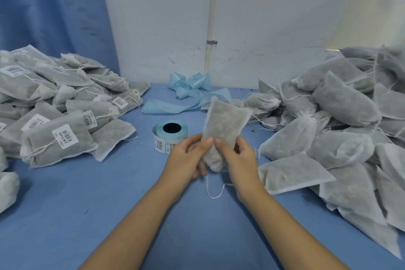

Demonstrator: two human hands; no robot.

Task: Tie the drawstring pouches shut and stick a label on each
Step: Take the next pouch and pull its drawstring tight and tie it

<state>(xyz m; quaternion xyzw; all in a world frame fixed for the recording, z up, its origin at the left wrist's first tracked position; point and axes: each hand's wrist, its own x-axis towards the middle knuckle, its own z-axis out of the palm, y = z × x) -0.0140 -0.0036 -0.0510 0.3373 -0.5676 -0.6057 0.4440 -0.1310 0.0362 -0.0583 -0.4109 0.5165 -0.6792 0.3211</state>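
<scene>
A blue-covered table (pixel 87 215) fills the view. On its right side lies a heap of unlabelled pouches (pixel 341 103), on its left a pile of tied, barcode-labelled pouches (pixel 54 138). A loose strip of pale blue label backing (pixel 188 94) curls by the wall. At the centre both hands hold one filled pouch (pixel 223 120) upright above the table (its gathered neck points down). The left hand (pixel 186 160) and right hand (pixel 238 158) clamp its lower part, thumbs side by side on the front, fingers curled behind. The label roll (pixel 168 136) stands just behind the left hand. The white drawstring (pixel 213 193) hangs in a loop below.
</scene>
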